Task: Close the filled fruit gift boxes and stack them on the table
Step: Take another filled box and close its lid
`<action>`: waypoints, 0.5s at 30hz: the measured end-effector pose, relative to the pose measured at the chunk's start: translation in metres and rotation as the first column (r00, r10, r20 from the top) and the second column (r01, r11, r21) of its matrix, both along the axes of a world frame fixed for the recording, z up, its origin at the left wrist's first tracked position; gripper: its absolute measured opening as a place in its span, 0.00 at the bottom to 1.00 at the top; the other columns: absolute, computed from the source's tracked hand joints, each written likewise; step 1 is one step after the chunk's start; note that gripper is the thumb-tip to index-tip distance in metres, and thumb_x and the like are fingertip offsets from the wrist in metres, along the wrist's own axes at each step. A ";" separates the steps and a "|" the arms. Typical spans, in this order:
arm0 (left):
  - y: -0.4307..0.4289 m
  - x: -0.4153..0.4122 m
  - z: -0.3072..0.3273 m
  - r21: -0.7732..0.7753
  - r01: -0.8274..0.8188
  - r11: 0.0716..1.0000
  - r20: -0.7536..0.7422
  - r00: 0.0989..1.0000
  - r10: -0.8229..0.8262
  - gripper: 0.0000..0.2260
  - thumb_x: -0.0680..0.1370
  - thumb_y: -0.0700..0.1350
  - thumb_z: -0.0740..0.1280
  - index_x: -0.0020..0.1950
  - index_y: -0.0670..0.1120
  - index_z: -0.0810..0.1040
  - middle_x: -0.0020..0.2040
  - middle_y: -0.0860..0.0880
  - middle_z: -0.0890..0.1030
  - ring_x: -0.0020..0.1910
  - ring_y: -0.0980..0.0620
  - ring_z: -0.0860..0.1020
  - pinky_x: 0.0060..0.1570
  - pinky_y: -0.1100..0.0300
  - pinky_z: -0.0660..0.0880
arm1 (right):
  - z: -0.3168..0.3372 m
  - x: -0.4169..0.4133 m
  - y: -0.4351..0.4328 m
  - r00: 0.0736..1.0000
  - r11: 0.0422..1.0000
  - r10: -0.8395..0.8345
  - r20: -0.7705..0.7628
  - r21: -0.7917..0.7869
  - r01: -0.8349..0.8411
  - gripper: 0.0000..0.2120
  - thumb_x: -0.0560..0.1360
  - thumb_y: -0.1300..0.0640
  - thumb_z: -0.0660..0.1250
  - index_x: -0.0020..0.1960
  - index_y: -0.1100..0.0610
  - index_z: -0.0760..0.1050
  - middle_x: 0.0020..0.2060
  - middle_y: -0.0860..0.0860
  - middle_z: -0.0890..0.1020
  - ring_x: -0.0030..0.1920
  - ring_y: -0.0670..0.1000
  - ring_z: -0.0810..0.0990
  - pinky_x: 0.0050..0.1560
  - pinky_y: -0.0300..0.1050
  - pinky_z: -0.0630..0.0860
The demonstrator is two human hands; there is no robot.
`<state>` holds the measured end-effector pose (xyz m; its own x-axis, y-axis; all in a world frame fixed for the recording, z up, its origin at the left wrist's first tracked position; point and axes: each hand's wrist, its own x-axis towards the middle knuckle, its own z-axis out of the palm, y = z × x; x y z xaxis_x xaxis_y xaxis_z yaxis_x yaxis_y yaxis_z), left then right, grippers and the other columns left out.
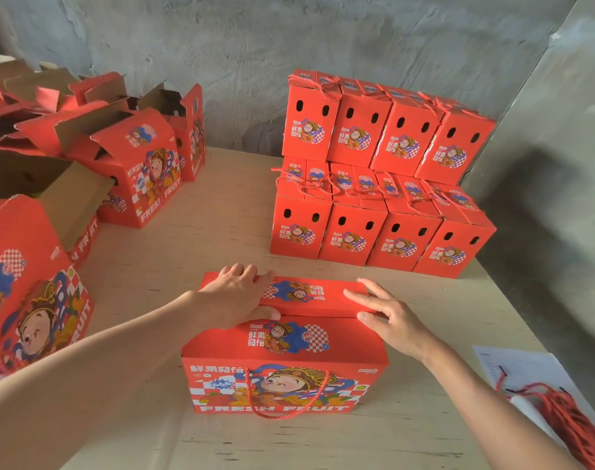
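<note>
Red gift box [284, 364] is set near the front of the table [221, 239]; its far flap [309, 296] is gripped by the left hand [235, 296] and pressed by the right hand [387, 313], fingers spread.

Rough grey plaster wall [255, 45] — pale plywood table [221, 239] — soft daylight

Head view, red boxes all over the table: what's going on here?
A person is closing a red printed cardboard gift box on the pale wooden table. The left hand grips its far top flap at the left end; the right hand presses straight fingers on the right end. A slit shows between the flaps. Closed red boxes stand stacked in two tiers at back right; open red boxes sit at left.
</note>
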<state>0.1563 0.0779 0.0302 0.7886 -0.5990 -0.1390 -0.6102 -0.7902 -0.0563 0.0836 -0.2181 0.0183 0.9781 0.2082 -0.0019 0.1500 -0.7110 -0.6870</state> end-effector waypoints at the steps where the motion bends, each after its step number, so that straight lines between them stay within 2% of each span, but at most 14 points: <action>1: 0.005 0.001 0.001 -0.008 0.013 1.000 -0.032 0.999 -0.014 0.46 0.63 0.74 0.34 0.77 0.52 0.45 0.68 0.45 0.65 0.67 0.44 0.65 0.67 0.50 0.62 | 0.000 0.000 0.000 1.000 1.000 0.004 -0.010 -0.012 -0.004 0.21 0.79 0.57 0.63 0.62 0.31 0.67 0.73 0.38 0.56 0.74 0.42 0.54 0.70 0.43 0.57; 4: 0.018 0.001 -0.001 -0.079 0.026 0.997 -0.087 0.996 -0.032 0.39 0.67 0.72 0.29 0.76 0.59 0.41 0.74 0.52 0.58 0.73 0.49 0.55 0.73 0.47 0.49 | 0.007 0.000 -0.002 1.000 0.994 0.020 -0.016 -0.102 -0.022 0.19 0.79 0.50 0.61 0.64 0.30 0.63 0.74 0.37 0.51 0.75 0.41 0.48 0.74 0.49 0.53; 7: 0.021 -0.005 -0.010 -0.143 0.000 0.990 -0.059 0.998 -0.009 0.28 0.74 0.65 0.33 0.74 0.63 0.37 0.78 0.56 0.45 0.76 0.53 0.41 0.71 0.44 0.33 | 0.006 -0.001 0.005 0.979 0.926 0.172 0.108 -0.357 -0.123 0.20 0.80 0.43 0.53 0.70 0.33 0.55 0.74 0.36 0.42 0.74 0.37 0.36 0.73 0.38 0.37; 9: 0.018 -0.008 -0.018 -0.125 -0.006 0.992 -0.039 0.999 0.001 0.27 0.72 0.64 0.31 0.71 0.64 0.31 0.77 0.55 0.38 0.75 0.52 0.35 0.70 0.45 0.30 | -0.004 -0.004 0.014 0.960 0.881 0.260 0.099 -0.431 -0.195 0.21 0.81 0.44 0.50 0.72 0.35 0.51 0.75 0.38 0.42 0.73 0.38 0.33 0.69 0.32 0.31; 11: 0.017 -0.007 -0.022 -0.122 -0.002 0.993 -0.017 1.000 0.000 0.23 0.75 0.63 0.33 0.68 0.65 0.28 0.76 0.55 0.35 0.74 0.51 0.32 0.70 0.45 0.30 | -0.008 -0.005 0.019 0.965 0.902 0.252 0.072 -0.379 -0.207 0.21 0.82 0.48 0.52 0.72 0.36 0.52 0.75 0.39 0.44 0.73 0.38 0.34 0.68 0.31 0.30; 13: 0.016 -0.006 -0.022 -0.101 0.002 0.995 -0.028 1.000 -0.005 0.22 0.79 0.61 0.37 0.67 0.65 0.27 0.76 0.54 0.33 0.73 0.50 0.31 0.71 0.44 0.31 | -0.004 -0.003 0.020 0.970 0.911 0.239 0.032 -0.352 -0.213 0.20 0.82 0.50 0.54 0.71 0.37 0.53 0.75 0.39 0.45 0.74 0.40 0.36 0.70 0.34 0.32; 15: 0.014 -0.005 -0.017 -0.089 -0.017 0.996 -0.033 0.999 0.015 0.22 0.80 0.60 0.39 0.68 0.64 0.27 0.75 0.54 0.32 0.73 0.49 0.30 0.70 0.42 0.31 | 0.001 0.001 0.016 0.971 0.893 0.237 0.019 -0.398 -0.210 0.20 0.82 0.49 0.54 0.71 0.36 0.54 0.75 0.39 0.47 0.75 0.42 0.38 0.73 0.43 0.35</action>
